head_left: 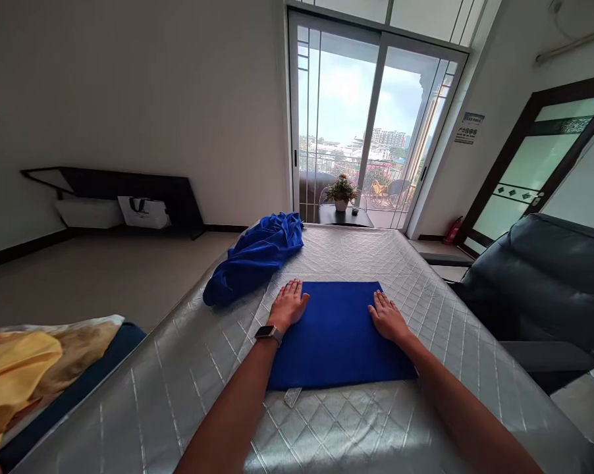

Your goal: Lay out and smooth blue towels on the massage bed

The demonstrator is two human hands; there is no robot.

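Note:
A folded royal-blue cloth lies flat on a quilted silver table cover. My left hand rests palm down on the cloth's far left corner, and my right hand rests palm down near its far right corner. Neither hand grips anything. A black-strapped smartwatch sits on my left wrist. Beyond my left hand, a crumpled blue cloth lies in a heap, apart from both hands. A small grey tag sticks out from under the folded cloth's near edge.
A dark leather sofa stands along the right side. A yellow cloth lies on a dark-edged surface at the lower left. Straight ahead, a potted plant stands on a small dark table before a glass sliding door.

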